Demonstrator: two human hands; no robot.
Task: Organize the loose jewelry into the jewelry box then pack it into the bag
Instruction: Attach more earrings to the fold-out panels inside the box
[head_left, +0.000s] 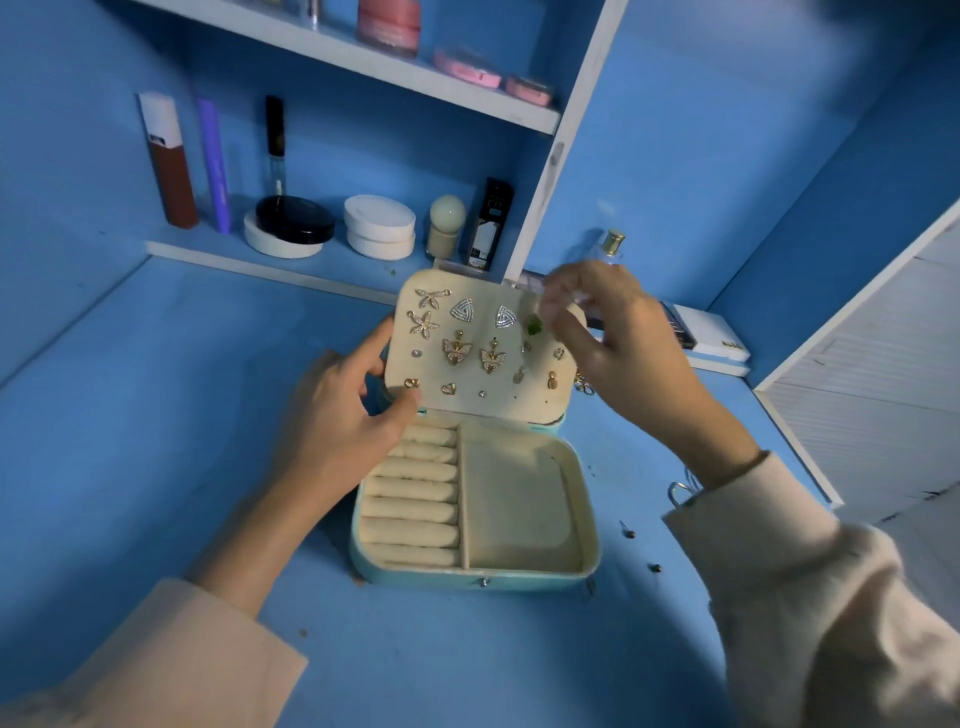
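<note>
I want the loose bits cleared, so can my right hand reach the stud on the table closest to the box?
Probably yes: the stud lies uncovered on the table beside the jewelry box. But the right hand is at the lid, apparently pinching a green earring.

We see the teal jewelry box (488, 581) lying open, its cream lid panel (519, 406) standing up at twelve o'clock. Pinned on the panel are starfish earrings (425, 323), triangle earrings (462, 310), gold butterfly earrings (456, 351), heart studs (448, 388) and smaller pieces. A green earring (534, 327) sits towards the panel's two o'clock corner. In the base, cream ring rolls (415, 499) fill the nine o'clock half and a plain compartment (519, 499) the three o'clock half. Loose studs (628, 531) and a silver hoop (681, 491) lie at the box's three o'clock.
</note>
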